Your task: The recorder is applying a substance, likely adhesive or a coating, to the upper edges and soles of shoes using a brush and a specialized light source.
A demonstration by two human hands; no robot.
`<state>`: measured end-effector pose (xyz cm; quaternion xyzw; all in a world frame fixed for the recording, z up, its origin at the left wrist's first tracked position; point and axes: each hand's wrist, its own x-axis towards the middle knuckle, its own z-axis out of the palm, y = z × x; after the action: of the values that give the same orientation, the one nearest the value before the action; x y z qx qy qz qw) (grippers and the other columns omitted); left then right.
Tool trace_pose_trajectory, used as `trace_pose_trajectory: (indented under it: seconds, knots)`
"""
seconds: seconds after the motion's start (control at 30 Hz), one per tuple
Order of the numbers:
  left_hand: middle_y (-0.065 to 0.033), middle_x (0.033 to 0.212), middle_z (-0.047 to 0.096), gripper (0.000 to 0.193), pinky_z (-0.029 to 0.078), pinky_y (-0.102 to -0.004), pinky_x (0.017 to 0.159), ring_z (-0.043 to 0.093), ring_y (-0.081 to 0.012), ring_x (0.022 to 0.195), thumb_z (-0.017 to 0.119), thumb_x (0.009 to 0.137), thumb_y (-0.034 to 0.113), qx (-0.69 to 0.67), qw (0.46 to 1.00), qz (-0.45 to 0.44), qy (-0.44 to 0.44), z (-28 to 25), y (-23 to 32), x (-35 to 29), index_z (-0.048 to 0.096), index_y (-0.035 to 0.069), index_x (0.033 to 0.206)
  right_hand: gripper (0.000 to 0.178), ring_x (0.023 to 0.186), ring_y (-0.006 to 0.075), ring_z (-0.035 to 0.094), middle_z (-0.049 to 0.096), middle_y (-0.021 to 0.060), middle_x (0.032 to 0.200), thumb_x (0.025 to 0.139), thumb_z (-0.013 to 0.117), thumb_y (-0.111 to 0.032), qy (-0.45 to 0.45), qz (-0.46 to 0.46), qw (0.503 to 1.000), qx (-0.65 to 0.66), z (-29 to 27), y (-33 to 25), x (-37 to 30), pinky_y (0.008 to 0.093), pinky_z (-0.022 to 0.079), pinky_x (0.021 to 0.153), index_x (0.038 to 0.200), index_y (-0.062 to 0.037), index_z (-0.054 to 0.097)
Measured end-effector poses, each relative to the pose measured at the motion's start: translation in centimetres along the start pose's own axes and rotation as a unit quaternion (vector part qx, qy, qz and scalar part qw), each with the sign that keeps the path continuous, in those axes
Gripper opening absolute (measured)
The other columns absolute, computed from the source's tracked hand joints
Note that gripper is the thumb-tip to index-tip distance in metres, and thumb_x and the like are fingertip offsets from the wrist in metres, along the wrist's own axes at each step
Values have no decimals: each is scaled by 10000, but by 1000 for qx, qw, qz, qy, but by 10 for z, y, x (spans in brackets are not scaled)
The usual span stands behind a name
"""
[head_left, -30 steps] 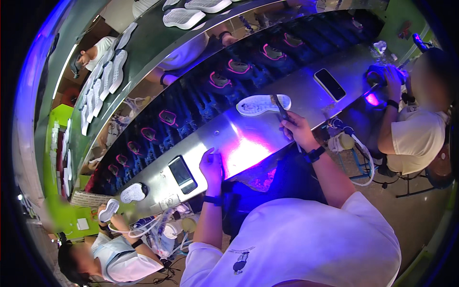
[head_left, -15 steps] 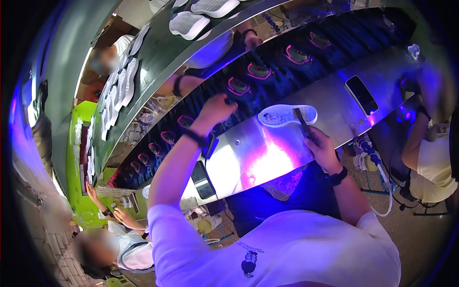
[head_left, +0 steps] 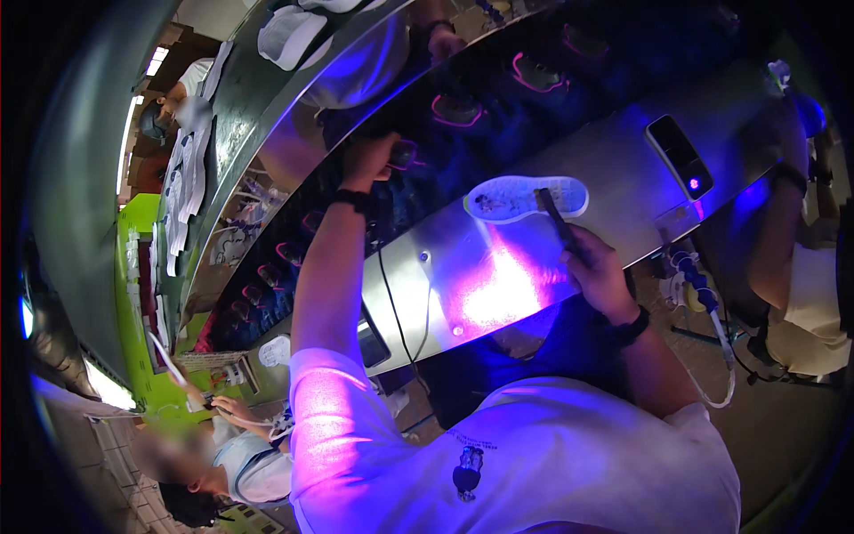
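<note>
My left hand [head_left: 370, 162] is stretched out over the dark conveyor, its fingers closed at the near end of a dark shoe [head_left: 403, 155] edged with a glowing pink line. The dim light partly hides those fingertips. In my right hand [head_left: 600, 269] is a dark-handled brush [head_left: 559, 219], its tip over a white shoe sole [head_left: 511, 201]. The sole lies inner side up on the metal table ledge in front of me, with bluish light on it.
More pink-edged shoes [head_left: 458, 109] stand along the conveyor. On the metal ledge [head_left: 449, 233] lie a phone-like device [head_left: 679, 158] at right and another [head_left: 372, 342] at left, near a hanging cable [head_left: 391, 303]. White soles [head_left: 289, 37] sit on the upper shelf. Co-workers are at both sides.
My left hand has moved away from me, up to the pink-edged shoe. The right hand with the brush stays by the sole. The whole view has shifted slightly.
</note>
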<state>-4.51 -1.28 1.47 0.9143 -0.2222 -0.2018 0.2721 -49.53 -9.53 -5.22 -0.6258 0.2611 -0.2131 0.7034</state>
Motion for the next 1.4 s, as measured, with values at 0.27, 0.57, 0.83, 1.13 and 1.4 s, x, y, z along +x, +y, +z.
trace_pose_trajectory:
  seconds: [0.27,0.57,0.83,1.13,1.4]
  knots:
    - [-137,594,650,476,562,-311,485,653,-210,469,657,850,431,72,996,-49,0,-54,-63,-23,694,-29,733,451,624,40,518,628,12,873,947,625,17,-18,48,998,38,1,-8,0,219,423,537,1388,-3,533]
    - [-235,1264,658,647,487,-482,1033,634,-385,1184,650,897,525,292,912,243,157,-7,5,1,626,-1,1274,445,612,40,528,617,6,862,960,617,13,9,39,998,54,8,-9,-1,212,424,516,1395,-6,527]
    - [-215,1310,641,691,520,-447,991,641,-369,1176,535,933,611,144,976,54,155,83,32,55,617,41,1315,462,613,44,514,624,-6,843,965,630,-4,24,43,998,29,13,-7,-2,222,438,532,1416,-17,536]
    - [-106,1078,652,326,624,-405,847,681,-264,1029,692,936,200,-441,894,51,-61,56,5,-32,612,56,1217,437,583,52,538,689,52,862,987,600,-41,45,35,998,-24,0,-61,-32,207,429,499,1417,-7,530]
    - [-93,1120,690,386,578,-363,889,691,-208,1005,723,922,155,-642,761,58,-76,14,-53,-252,597,14,1258,350,637,28,487,659,6,844,980,620,-57,16,3,998,-55,5,-72,-58,189,385,568,1322,19,615]
